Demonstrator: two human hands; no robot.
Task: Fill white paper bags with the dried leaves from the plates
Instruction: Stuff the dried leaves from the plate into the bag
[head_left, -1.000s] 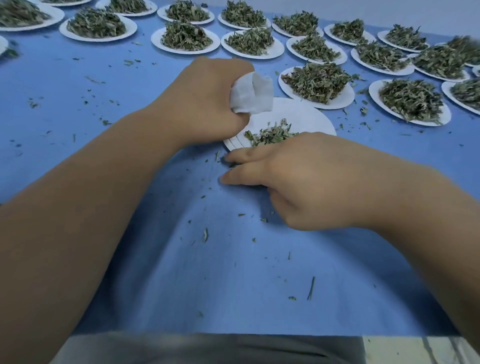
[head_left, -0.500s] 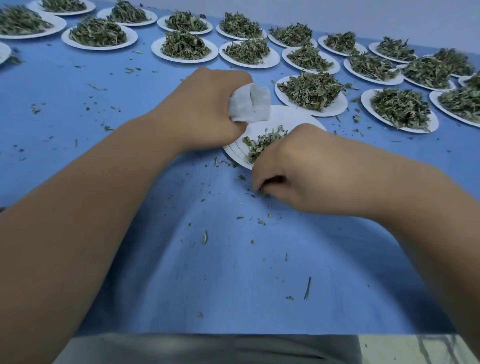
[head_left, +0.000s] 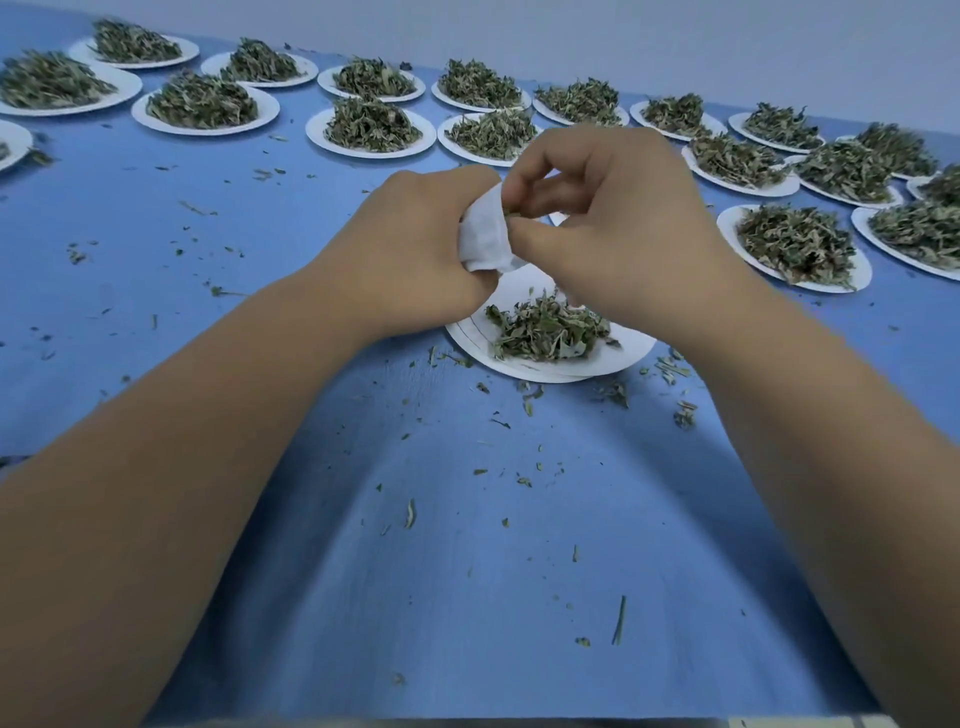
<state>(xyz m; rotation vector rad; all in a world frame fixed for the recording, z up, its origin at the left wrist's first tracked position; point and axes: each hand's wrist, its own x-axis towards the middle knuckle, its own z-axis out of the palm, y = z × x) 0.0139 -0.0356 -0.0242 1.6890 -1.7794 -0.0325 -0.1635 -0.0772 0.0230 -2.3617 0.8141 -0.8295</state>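
My left hand (head_left: 410, 249) grips a small white paper bag (head_left: 485, 239) above the nearest white plate (head_left: 470, 338). A small heap of dried leaves (head_left: 545, 327) lies on that plate. My right hand (head_left: 613, 228) is raised beside the bag, its thumb and fingertips pinched together on a few dried leaves at the bag's mouth. The far half of the plate is hidden behind both hands.
Several white plates heaped with dried leaves, such as one (head_left: 795, 249) at the right and one (head_left: 371, 127) behind my hands, stand in rows across the back of the blue table cloth (head_left: 415, 571). Loose leaf crumbs are scattered over the cloth.
My right hand rose from the cloth in front of the plate up to the bag's mouth with leaves pinched in it. The left hand kept hold of the bag.
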